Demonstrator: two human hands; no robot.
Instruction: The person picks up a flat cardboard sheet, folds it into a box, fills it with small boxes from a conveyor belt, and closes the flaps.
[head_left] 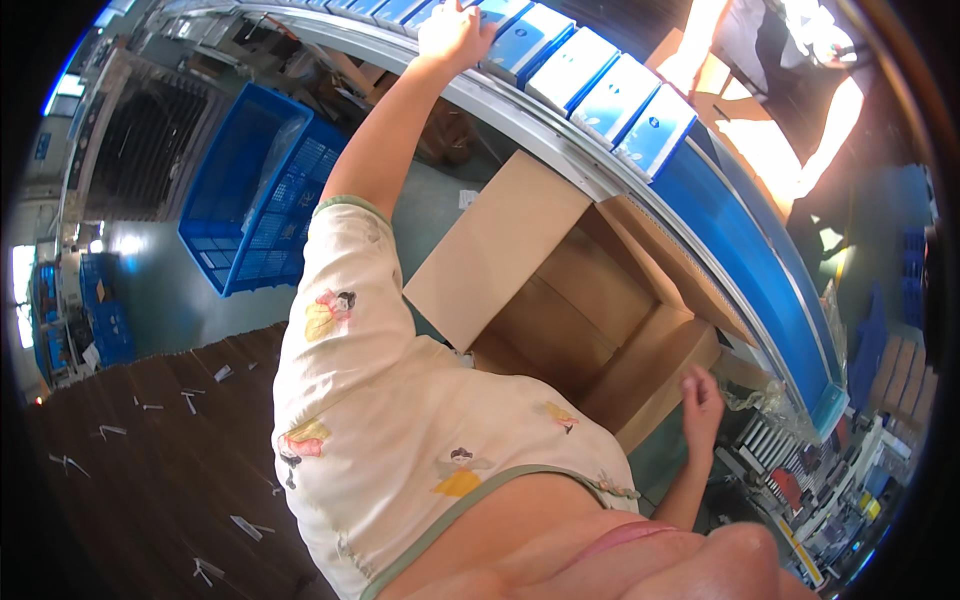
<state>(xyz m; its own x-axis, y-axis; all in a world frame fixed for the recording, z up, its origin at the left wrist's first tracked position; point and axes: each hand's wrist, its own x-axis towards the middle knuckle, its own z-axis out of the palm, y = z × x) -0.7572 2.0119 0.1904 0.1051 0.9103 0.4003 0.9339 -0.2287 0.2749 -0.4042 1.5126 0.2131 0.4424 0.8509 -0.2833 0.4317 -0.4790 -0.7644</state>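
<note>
Left hand and packaged goods at a belt conveyor, seen from the wearer's head. The left hand [455, 38] reaches out with the arm extended to a row of blue-and-white cartons [655, 132] standing side by side on the blue belt conveyor [735, 215]. It lies over the row near the upper edge of the view, with the thumb side toward the cartons farther along to the right; its fingers are bent over the row, but glare and the picture's edge hide the tips, so whether they have hold of a carton cannot be told. The row follows the belt from upper left to lower right, while the long axis of each carton's visible top runs crosswise to it. The left hand is the nearer one; the right hand [703, 405] lies well apart from the row, just beside the open corrugated box [500, 245], its fingers loosely curled with nothing visible in them. The corrugated box stands between the wearer and the conveyor, its flaps spread and brown interior exposed. The cartons are slim and rectangular, with pale, glossy tops, deep blue sides and small printed marks. Across the belt, a co-worker's forearm [835, 135] appears in strong light.
</note>
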